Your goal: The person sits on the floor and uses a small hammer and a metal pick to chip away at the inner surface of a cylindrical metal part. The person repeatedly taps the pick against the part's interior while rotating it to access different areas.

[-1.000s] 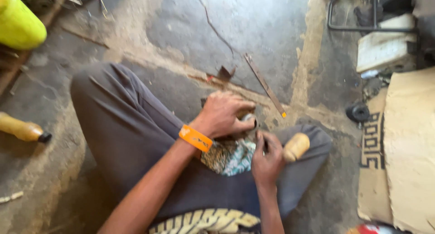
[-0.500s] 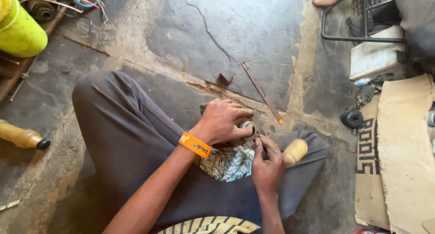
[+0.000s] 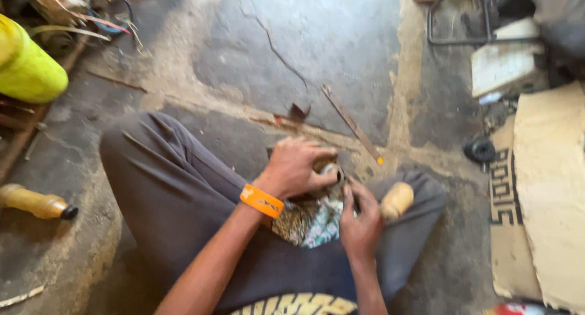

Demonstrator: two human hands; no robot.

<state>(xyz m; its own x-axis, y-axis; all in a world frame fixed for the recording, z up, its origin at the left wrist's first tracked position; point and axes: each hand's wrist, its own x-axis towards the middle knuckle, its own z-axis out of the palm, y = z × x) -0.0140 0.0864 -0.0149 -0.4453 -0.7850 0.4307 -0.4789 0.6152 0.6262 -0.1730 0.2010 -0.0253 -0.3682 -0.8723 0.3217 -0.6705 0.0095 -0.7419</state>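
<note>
Left hand (image 3: 297, 167): we close our fingers around a small round part (image 3: 331, 168) over the patterned cloth (image 3: 311, 220).
Right hand (image 3: 359, 220): we grip a wooden-handled tool (image 3: 396, 200) against it.
Progress: work appears mid-way; part unfinished.

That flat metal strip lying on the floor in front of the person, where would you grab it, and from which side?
The metal strip lies flat and slanted on the concrete floor, thin and long. Probably best pinched across its narrow width near the middle, coming from above, fingers on the two long edges. Its far end is freest; the near end, with the orange tip, lies closer to the left hand.
</note>
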